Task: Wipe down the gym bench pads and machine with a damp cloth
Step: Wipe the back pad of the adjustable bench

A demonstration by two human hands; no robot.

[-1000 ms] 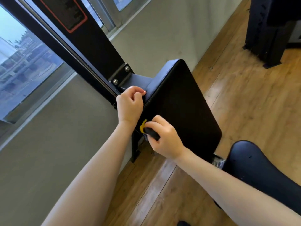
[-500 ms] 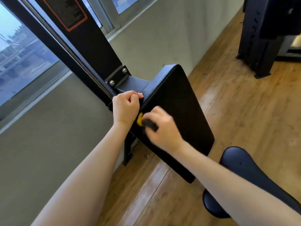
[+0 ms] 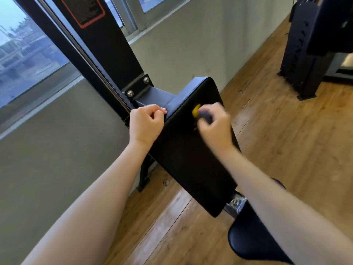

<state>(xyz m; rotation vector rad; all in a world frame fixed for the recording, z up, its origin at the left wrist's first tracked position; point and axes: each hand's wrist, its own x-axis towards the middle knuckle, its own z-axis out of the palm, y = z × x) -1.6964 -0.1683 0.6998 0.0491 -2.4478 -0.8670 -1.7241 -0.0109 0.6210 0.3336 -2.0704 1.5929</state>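
My right hand (image 3: 215, 127) is clamped on a bunched yellow-and-grey cloth (image 3: 198, 113), pressed to the far end of the black back pad (image 3: 187, 159). My left hand (image 3: 146, 124) is fisted on the pad's left edge. I judge this an early stage: the seat pad (image 3: 254, 243) near right and the machine frame (image 3: 107, 41) look untouched.

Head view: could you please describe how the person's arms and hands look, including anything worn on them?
Both forearms are bare as far as the frame shows: no sleeves, watch, bracelet or gloves. The left hand and right hand are bare too, with no rings visible. The right hand is motion-blurred, so fine detail there cannot be made out.
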